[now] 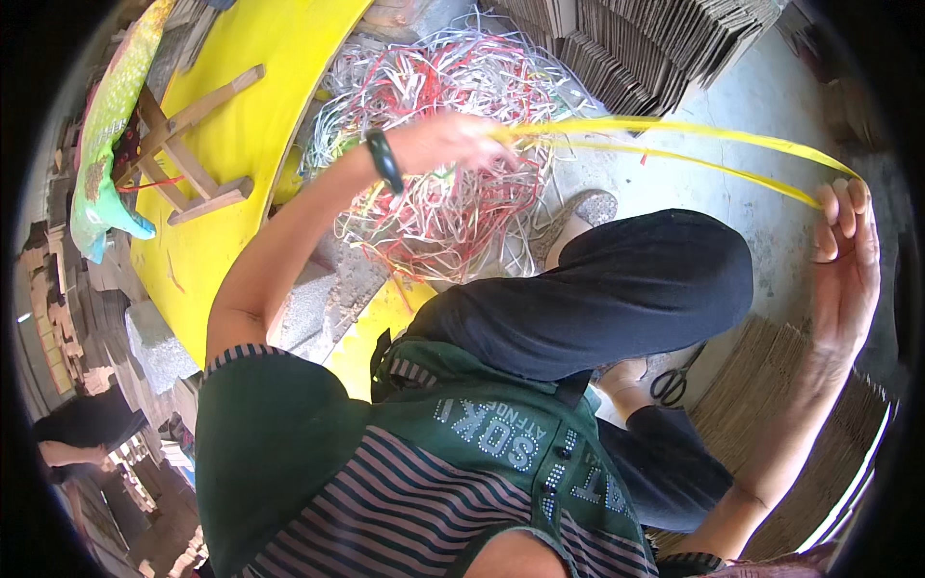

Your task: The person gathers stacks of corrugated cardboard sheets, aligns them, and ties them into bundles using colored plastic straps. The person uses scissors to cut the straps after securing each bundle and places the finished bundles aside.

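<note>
A long, flat yellow strap (665,124) is stretched between my two hands in a narrow loop with two strands. My left hand (453,144), a dark bracelet on its wrist, holds the gathered end over the tangled heap of strips. Its fingers are somewhat blurred. Far to the right, my right hand (848,250) is raised, its curled fingers hooked in the other end of the loop. Beneath my left hand lies the heap of thin white, red and yellow plastic strips (443,226).
Stacks of flat cardboard (646,53) stand at the far right, with more cardboard (752,414) near my right forearm. Black-handled scissors (669,387) lie by my foot. On the left, a wooden frame with crossed legs (193,164) rests on a yellow board (279,58).
</note>
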### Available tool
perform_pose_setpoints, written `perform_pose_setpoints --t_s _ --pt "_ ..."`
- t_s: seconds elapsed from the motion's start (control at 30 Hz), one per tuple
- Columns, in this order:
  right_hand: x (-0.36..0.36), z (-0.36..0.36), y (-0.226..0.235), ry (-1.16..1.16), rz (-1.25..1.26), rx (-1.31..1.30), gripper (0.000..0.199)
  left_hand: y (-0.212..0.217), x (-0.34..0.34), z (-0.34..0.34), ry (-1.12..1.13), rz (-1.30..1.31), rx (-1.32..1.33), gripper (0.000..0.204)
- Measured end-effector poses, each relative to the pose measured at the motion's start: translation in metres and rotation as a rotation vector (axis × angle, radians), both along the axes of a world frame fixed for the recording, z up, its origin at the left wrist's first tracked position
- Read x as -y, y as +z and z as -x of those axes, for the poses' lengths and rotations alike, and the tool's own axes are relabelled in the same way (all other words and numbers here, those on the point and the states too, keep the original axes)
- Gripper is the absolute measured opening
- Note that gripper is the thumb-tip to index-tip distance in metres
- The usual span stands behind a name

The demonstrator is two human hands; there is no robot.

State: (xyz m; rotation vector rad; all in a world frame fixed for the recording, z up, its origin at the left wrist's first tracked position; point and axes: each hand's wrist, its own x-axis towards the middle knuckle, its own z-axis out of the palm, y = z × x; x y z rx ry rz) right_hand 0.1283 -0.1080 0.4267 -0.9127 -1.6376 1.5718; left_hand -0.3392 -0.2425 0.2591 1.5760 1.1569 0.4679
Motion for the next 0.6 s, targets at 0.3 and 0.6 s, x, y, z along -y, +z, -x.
perform_pose_setpoints --t_s 0.3,0.6 --pt "0.035 0.038 -0.048 0.011 0.098 0.173 0.034 0.017 0.041 0.084 0.313 0.012 -0.155 0.023" --pt "0.000 0.004 -0.047 -0.136 -0.087 0.155 0.031 -0.102 0.094 0.076 0.644 -0.150 -0.177 0.038"
